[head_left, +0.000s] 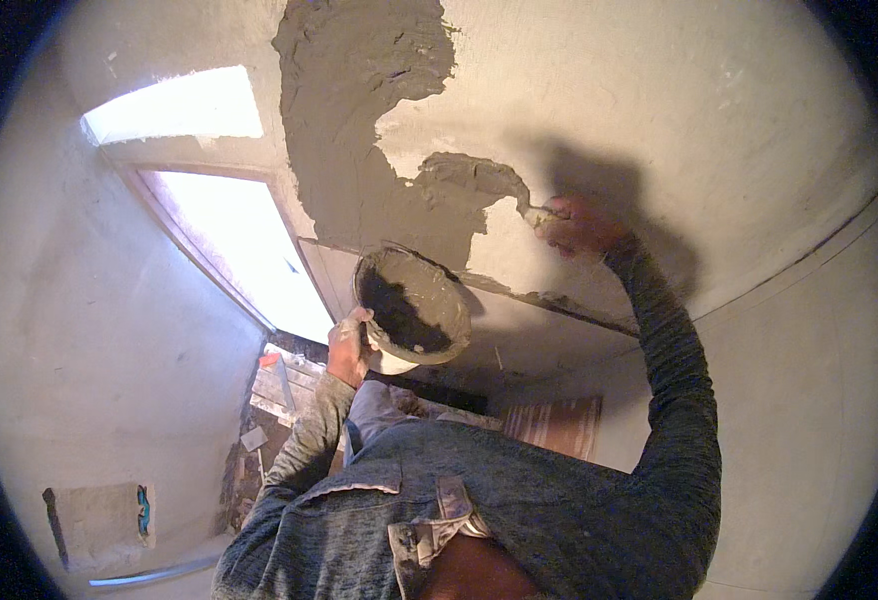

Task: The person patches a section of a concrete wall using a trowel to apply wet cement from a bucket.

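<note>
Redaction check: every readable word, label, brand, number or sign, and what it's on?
None readable.
No lettering shows on the bucket in the left hand or the shirt.
The tool in the right hand and the blue item at lower left are too small to tell.

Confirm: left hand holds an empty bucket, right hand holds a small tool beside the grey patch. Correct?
Not quite: the bucket isn't empty. The head view shows a dark grey mix inside it. The rest stands: left hand holds it, right hand holds a small tool beside the grey patch.
</note>
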A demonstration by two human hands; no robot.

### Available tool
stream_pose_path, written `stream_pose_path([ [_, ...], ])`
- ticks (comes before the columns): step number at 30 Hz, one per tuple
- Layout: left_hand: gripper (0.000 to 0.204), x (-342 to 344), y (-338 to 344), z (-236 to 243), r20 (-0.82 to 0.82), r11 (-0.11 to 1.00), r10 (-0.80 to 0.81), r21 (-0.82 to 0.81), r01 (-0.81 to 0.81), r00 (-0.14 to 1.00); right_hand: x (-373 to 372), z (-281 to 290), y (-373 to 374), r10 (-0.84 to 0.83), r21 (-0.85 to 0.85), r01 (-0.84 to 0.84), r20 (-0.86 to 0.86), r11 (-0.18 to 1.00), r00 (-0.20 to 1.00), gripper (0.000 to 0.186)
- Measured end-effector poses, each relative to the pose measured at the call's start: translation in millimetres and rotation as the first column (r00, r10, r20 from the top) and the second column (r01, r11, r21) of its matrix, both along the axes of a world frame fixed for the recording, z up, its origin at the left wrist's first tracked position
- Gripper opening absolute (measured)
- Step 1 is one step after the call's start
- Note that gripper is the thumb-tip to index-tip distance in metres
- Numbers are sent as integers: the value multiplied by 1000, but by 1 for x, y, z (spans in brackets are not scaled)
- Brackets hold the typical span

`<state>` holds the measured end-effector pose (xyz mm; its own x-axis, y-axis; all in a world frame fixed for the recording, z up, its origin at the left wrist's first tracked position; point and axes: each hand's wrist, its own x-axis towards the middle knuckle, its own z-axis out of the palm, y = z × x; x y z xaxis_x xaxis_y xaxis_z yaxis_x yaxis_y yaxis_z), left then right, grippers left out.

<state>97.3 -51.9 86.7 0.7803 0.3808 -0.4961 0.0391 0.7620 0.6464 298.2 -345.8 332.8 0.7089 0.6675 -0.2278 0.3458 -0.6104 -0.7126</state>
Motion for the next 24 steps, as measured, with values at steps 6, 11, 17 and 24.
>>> stream_pose_path([
  [6, 11, -4, -2, 0, 9, 1000, -19, 17, 19, 1000, 6, 62, -4, 3, -80, 11, 167, 997, 986, 19],
  [11, 11, -12, 1, -15, 10, 999, 4, 45, -5, 1000, -22, 81, -13, 1, 30, -12, 351, 999, 936, 21],
  [17, 12, -24, -1, -37, -16, 997, 40, 70, -39, 999, -46, 8, -2, 219, -198, -111, 682, 974, 698, 36],
  [24, 16, -47, 1, -59, -105, 976, 5, 218, 18, 994, -43, -62, 18, 184, -256, 7, 716, 967, 674, 34],
])
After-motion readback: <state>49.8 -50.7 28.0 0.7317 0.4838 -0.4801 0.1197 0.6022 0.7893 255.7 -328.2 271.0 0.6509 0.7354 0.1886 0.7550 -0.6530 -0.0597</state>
